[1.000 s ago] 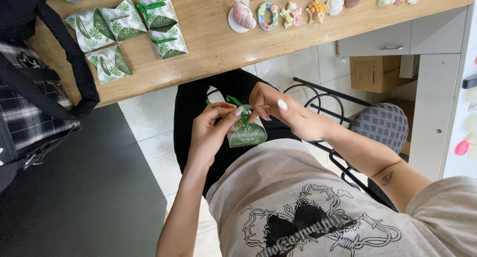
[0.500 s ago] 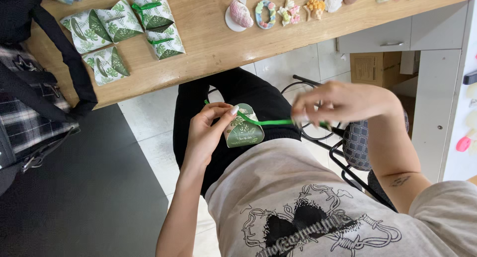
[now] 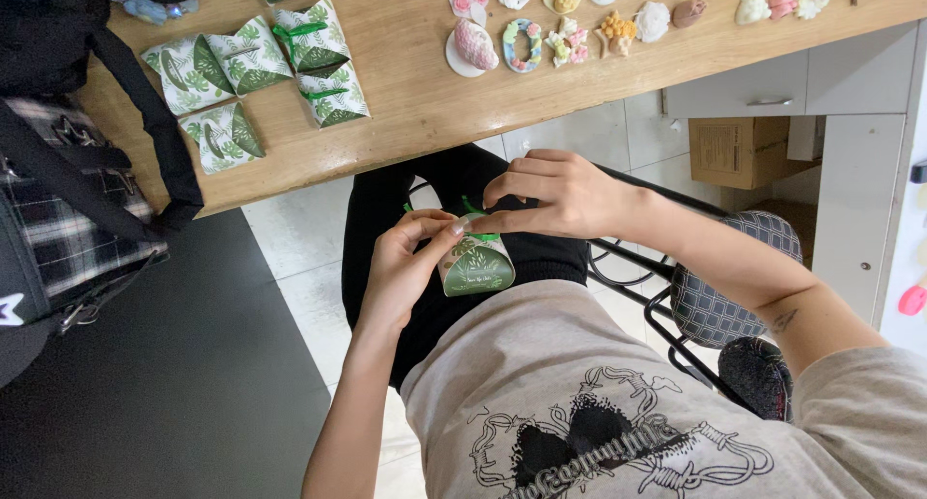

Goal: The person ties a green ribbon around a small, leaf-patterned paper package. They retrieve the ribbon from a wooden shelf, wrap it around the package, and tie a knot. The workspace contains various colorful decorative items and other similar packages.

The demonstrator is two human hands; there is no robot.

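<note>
A long wooden bench (image 3: pixel 415 103) runs across the top. At the upper left, small leafy green and white boxes (image 3: pixel 253 72) lie on it. At the upper middle sit little colourful shapes (image 3: pixel 526 43), some like shells. A black bag (image 3: pixel 58 171) is on the left. A brown cardboard box (image 3: pixel 739 152) sits under the bench on the right.

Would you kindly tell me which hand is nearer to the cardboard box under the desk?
Right. The right hand is above the small green favour box, towards the cardboard box; the left hand holds the favour box's far side.
</note>
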